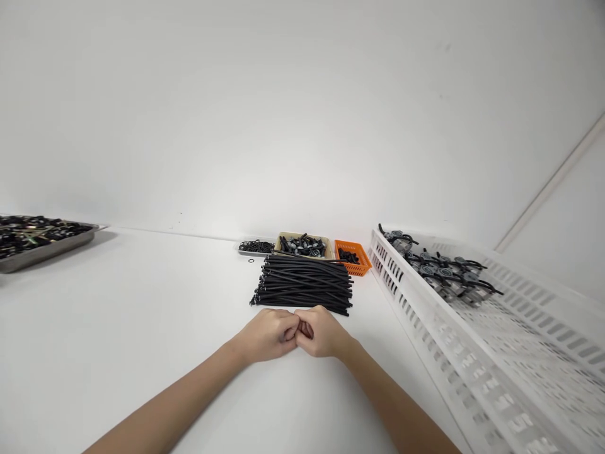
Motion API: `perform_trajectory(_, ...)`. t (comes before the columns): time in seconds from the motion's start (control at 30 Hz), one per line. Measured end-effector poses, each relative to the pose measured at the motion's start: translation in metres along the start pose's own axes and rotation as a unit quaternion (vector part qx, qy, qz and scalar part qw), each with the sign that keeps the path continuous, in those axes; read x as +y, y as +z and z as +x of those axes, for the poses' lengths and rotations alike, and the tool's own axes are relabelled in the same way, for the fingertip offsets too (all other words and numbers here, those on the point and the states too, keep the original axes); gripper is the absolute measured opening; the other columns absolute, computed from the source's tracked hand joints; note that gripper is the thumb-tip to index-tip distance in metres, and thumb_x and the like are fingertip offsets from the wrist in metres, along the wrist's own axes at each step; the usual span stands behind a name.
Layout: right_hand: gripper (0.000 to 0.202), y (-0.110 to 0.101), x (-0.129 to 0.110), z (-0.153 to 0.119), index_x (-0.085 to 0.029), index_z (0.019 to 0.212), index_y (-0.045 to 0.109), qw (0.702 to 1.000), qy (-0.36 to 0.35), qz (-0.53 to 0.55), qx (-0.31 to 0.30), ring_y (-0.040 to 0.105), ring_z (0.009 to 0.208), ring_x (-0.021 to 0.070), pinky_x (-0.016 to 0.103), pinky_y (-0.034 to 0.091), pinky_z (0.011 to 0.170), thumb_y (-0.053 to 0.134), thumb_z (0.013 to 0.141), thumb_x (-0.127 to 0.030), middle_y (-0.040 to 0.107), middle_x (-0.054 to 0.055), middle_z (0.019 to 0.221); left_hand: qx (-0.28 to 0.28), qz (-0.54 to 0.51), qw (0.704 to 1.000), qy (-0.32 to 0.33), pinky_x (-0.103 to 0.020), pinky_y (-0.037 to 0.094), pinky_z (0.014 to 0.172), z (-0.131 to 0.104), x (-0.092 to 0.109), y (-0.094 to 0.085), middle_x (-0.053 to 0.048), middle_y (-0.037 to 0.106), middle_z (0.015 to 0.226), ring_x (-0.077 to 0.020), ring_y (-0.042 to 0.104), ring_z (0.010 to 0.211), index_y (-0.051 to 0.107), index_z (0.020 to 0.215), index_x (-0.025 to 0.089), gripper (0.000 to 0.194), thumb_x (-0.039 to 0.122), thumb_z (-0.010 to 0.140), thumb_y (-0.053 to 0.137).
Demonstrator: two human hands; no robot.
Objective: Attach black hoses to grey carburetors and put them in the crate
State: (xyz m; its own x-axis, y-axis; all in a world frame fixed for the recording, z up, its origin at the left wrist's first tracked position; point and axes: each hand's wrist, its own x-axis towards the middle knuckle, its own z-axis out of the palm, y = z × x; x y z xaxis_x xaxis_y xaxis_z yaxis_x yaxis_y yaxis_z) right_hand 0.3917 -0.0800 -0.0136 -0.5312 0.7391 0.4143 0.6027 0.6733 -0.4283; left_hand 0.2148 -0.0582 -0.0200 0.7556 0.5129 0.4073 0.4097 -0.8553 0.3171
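Observation:
My left hand [269, 335] and my right hand [324, 333] meet in front of me above the white table, their fingertips pressed together. Both are closed, with fingers curled inward. A small greyish patch shows inside the left hand's curl, but what the fingers hold, if anything, is hidden. Just beyond the hands lies a wide pile of black rubber tubes [305, 284], stacked side by side and running left to right. A single small black ring [251, 260] rests on the table to the left of the pile's far end.
Behind the tubes stand a tray of black rings [256, 246], a cream bin of grey and black parts [302, 244] and an orange basket [360, 268] with short black pieces. A long white crate [425, 315] holds assembled grey parts at right. A metal tray [57, 246] sits far left.

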Motion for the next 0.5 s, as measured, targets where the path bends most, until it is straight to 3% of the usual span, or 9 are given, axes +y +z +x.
perform_trajectory(0.5, 0.014, 0.0051, 0.0003, 0.0005, -0.021, 0.059, 0.038, 0.999, 0.037, -0.004, -0.012, 0.038, 0.046, 0.0088, 0.020, 0.027, 0.047, 0.048, 0.063, -0.011, 0.045, -0.006, 0.050, -0.014, 0.054, 0.998, -0.007, -0.023, 0.024, 0.049, -0.0004, -0.0040, -0.0011, 0.003, 0.051, 0.056, -0.0097, 0.043, 0.049, 0.033, 0.061, 0.020, 0.020, 0.016, 0.072, 0.049)
